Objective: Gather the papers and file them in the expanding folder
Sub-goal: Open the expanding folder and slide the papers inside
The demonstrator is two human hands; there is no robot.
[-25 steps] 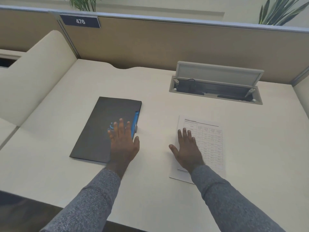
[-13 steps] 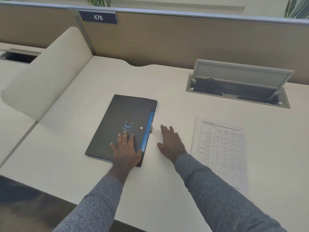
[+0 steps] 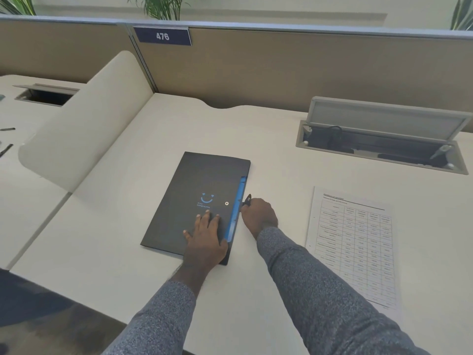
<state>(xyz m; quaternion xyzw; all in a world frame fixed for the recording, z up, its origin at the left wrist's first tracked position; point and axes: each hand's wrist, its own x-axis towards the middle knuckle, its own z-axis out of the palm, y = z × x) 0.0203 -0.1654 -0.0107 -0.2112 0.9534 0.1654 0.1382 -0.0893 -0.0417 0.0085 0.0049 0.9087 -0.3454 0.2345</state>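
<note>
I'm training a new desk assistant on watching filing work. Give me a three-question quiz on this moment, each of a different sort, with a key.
1. True or false: the printed sheet is already inside the folder.
2. Multiple choice: the left hand is
A. lifting the sheet
B. lying flat on the folder's cover
C. holding a pen
3. Fill in: the right hand pinches the small black ____ at the folder's blue right edge.

Key:
1. False; it lies on the desk, to the right of the folder.
2. B
3. Clasp
</note>
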